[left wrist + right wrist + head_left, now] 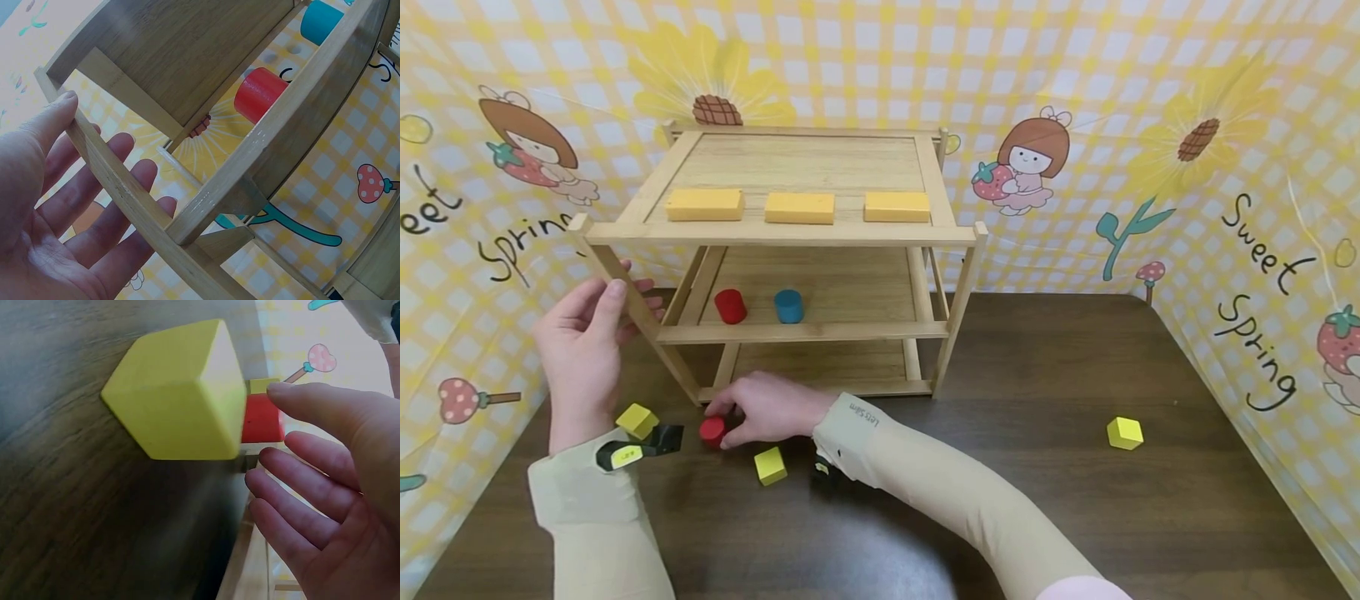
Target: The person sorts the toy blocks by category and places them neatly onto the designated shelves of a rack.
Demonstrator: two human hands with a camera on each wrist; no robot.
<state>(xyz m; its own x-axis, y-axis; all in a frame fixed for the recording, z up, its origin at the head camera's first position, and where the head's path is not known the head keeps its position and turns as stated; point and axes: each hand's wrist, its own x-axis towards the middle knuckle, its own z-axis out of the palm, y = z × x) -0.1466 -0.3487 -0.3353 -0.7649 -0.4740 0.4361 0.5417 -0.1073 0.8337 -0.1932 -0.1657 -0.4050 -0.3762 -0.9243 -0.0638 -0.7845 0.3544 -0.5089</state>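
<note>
My left hand (583, 342) holds the left front post of a wooden shelf rack (812, 237). In the left wrist view, its thumb lies against the post (115, 178) and the fingers pass behind it. Low in front of the rack, my right hand (766, 408) is at a red cylinder (712, 431) on the table, thumb and fingers spread around its sides. The right wrist view shows the fingertips (275, 392) right at the cylinder's edge, the fingers loosely extended. Beside that hand lies a yellow cube (771, 466), large in the right wrist view.
Another yellow cube (637, 422) sits by my left wrist, and a third cube (1124, 433) lies far right. On the middle shelf stand a red cylinder (730, 307) and a blue cylinder (788, 307). Three yellow-orange blocks, one central (800, 208), line the top. Patterned cloth (865, 67) surrounds the table.
</note>
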